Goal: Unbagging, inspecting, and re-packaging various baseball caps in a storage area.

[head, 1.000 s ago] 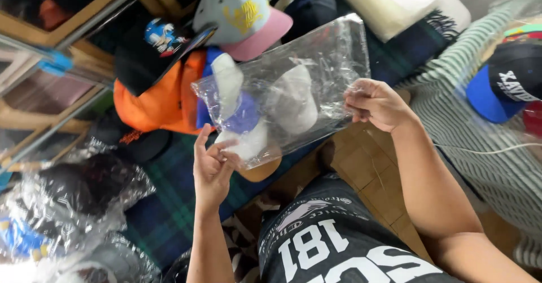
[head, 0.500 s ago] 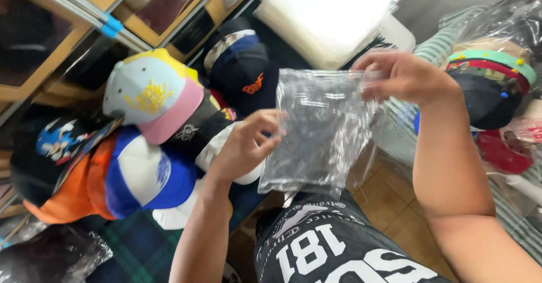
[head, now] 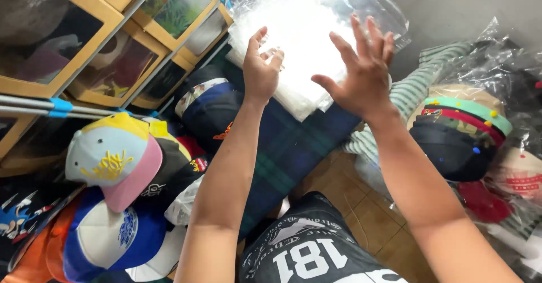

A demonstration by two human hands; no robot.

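Both my arms reach forward over a bright stack of clear plastic bags (head: 299, 29) lying on a dark plaid cloth (head: 293, 142). My left hand (head: 261, 63) hovers at the stack's left side, fingers loosely apart and fingertips close to the plastic. My right hand (head: 358, 71) is spread wide over the stack's right side, palm down, with nothing in it. Whether either hand touches the plastic is unclear because of the glare.
A pile of caps lies at the left, topped by a light-blue and pink cap (head: 113, 159) and a blue and white cap (head: 107, 232). Stacked caps (head: 457, 130) in plastic sit at the right. Wooden-framed window boxes (head: 113, 63) stand at the back left. A striped cloth (head: 418, 85) lies behind the right hand.
The clear bag I held up between both hands is no longer in them. Both hands have moved forward over the stack, and the view has tilted up.
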